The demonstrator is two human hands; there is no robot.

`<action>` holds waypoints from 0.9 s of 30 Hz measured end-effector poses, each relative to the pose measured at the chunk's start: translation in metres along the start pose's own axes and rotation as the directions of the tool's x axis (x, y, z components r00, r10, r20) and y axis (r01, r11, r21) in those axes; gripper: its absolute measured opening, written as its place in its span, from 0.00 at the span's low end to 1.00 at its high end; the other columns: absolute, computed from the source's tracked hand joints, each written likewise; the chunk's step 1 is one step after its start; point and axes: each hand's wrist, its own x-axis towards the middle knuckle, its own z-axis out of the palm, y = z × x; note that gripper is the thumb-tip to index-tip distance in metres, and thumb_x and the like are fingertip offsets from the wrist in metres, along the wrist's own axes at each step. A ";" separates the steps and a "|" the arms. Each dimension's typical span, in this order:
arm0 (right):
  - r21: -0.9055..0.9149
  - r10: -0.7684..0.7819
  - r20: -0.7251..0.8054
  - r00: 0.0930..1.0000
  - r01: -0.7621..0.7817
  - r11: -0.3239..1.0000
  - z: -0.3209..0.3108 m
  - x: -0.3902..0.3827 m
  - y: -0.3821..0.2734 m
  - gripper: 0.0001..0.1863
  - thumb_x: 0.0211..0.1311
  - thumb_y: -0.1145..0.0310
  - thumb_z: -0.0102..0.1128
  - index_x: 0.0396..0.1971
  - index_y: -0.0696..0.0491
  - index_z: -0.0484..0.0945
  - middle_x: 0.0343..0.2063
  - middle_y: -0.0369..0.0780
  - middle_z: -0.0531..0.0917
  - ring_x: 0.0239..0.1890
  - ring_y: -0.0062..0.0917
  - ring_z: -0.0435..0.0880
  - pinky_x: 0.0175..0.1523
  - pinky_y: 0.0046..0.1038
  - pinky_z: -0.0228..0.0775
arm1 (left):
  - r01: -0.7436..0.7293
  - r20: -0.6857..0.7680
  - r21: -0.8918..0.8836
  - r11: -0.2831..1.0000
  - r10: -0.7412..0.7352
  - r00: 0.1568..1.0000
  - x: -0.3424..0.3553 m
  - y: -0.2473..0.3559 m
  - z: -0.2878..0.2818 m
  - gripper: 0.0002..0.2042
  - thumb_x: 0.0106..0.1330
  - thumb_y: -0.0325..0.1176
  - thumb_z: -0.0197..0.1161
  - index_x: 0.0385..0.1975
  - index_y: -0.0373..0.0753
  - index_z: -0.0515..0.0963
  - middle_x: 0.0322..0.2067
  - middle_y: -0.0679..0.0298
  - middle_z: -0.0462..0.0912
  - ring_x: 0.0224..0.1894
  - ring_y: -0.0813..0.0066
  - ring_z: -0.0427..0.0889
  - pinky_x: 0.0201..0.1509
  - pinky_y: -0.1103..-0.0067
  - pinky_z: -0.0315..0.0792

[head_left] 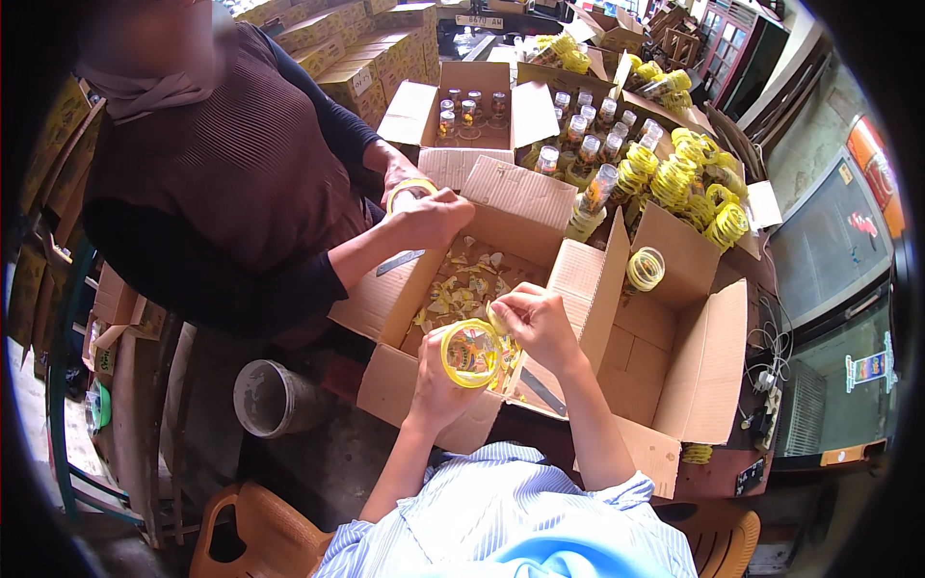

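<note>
My left hand is wrapped round a clear round plastic lid with a yellow rim and a coloured print. The fingers of my right hand are pinched at its upper right edge, on a small pale-yellow piece. Both hands are over the near side of an open cardboard box. Small yellow and white scraps lie scattered on its bottom. Across the box, a co-worker's hands hold a yellow ring-shaped piece.
To the right stands another open box with a yellow-rimmed round container in it. Clear jars and stacked yellow rings crowd the back right. A smaller box holds glasses. A white bucket stands lower left.
</note>
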 end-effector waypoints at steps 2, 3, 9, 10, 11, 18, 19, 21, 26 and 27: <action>0.035 -0.015 0.002 1.000 0.015 0.999 0.003 0.000 -0.008 0.08 0.55 0.69 0.62 0.32 0.57 0.81 0.23 0.40 0.77 0.23 0.24 0.77 0.30 0.25 0.70 | -0.005 0.012 0.011 1.000 0.005 1.000 0.000 -0.001 0.000 0.33 0.42 0.33 0.74 0.47 0.38 0.62 0.42 0.54 0.70 0.46 0.55 0.70 0.50 0.65 0.65; 0.052 -0.023 0.003 1.000 0.022 0.998 0.003 0.000 -0.013 0.09 0.54 0.68 0.63 0.32 0.57 0.81 0.24 0.39 0.77 0.23 0.21 0.77 0.29 0.23 0.71 | -0.001 0.015 0.010 1.000 0.001 1.000 0.000 -0.002 0.000 0.33 0.42 0.33 0.74 0.47 0.38 0.62 0.42 0.53 0.70 0.47 0.55 0.70 0.50 0.65 0.65; -0.332 -0.262 0.152 0.953 0.299 0.895 0.008 -0.011 -0.032 0.13 0.50 0.62 0.64 0.31 0.54 0.76 0.24 0.39 0.75 0.26 0.31 0.79 0.32 0.32 0.73 | 0.034 0.050 -0.021 0.999 -0.033 0.998 0.001 0.011 -0.007 0.33 0.38 0.34 0.75 0.46 0.37 0.64 0.41 0.54 0.70 0.44 0.56 0.72 0.47 0.68 0.68; -0.368 -0.285 0.184 0.941 0.335 0.867 0.008 -0.011 -0.032 0.12 0.51 0.61 0.62 0.29 0.54 0.75 0.23 0.39 0.73 0.26 0.30 0.79 0.31 0.30 0.73 | 0.039 0.059 -0.022 0.999 -0.038 0.998 0.004 0.018 -0.010 0.33 0.38 0.34 0.75 0.45 0.36 0.65 0.40 0.54 0.71 0.43 0.57 0.73 0.46 0.68 0.69; -0.354 -0.326 0.193 0.925 0.376 0.857 0.008 -0.012 -0.032 0.11 0.52 0.62 0.61 0.29 0.54 0.75 0.23 0.39 0.74 0.26 0.30 0.79 0.31 0.30 0.73 | 0.021 0.083 0.004 1.000 -0.021 0.996 0.008 0.023 -0.013 0.32 0.38 0.34 0.75 0.44 0.36 0.66 0.39 0.54 0.71 0.42 0.58 0.74 0.45 0.69 0.70; -0.375 -0.474 0.192 0.859 0.511 0.774 0.008 -0.015 -0.032 0.10 0.56 0.63 0.58 0.25 0.54 0.75 0.22 0.37 0.74 0.25 0.26 0.78 0.28 0.28 0.73 | 0.053 0.176 -0.044 0.998 -0.045 0.983 0.013 0.032 -0.026 0.27 0.38 0.35 0.75 0.40 0.35 0.71 0.34 0.56 0.76 0.36 0.64 0.80 0.40 0.74 0.74; -0.423 -0.507 0.199 0.839 0.540 0.728 0.009 -0.018 -0.030 0.10 0.56 0.62 0.57 0.24 0.54 0.75 0.22 0.37 0.74 0.24 0.25 0.78 0.27 0.27 0.72 | 0.074 0.174 -0.068 0.995 -0.061 0.983 0.012 0.034 -0.026 0.26 0.39 0.35 0.74 0.39 0.35 0.71 0.34 0.56 0.77 0.35 0.64 0.80 0.39 0.75 0.74; -0.484 -0.534 0.246 0.809 0.580 0.656 0.006 -0.020 -0.032 0.11 0.57 0.61 0.57 0.23 0.53 0.74 0.21 0.36 0.73 0.24 0.24 0.78 0.26 0.25 0.71 | 0.089 0.295 -0.116 0.989 -0.051 0.954 0.015 0.035 -0.033 0.25 0.39 0.34 0.74 0.37 0.34 0.72 0.32 0.57 0.78 0.33 0.66 0.81 0.39 0.75 0.74; -0.503 -0.546 0.378 0.747 0.661 0.556 -0.002 -0.019 -0.033 0.14 0.57 0.60 0.56 0.19 0.52 0.72 0.19 0.35 0.72 0.21 0.23 0.78 0.25 0.24 0.69 | 0.088 0.536 -0.146 0.985 0.004 0.844 0.031 0.042 -0.054 0.21 0.39 0.33 0.72 0.33 0.35 0.73 0.27 0.61 0.80 0.30 0.72 0.81 0.37 0.78 0.74; -0.487 -0.549 0.411 0.728 0.684 0.543 -0.001 -0.021 -0.031 0.13 0.57 0.60 0.56 0.19 0.52 0.72 0.19 0.35 0.72 0.21 0.23 0.77 0.25 0.24 0.69 | 0.112 0.562 -0.175 0.978 0.006 0.827 0.032 0.041 -0.056 0.20 0.39 0.33 0.72 0.33 0.35 0.73 0.27 0.61 0.80 0.30 0.73 0.81 0.37 0.78 0.74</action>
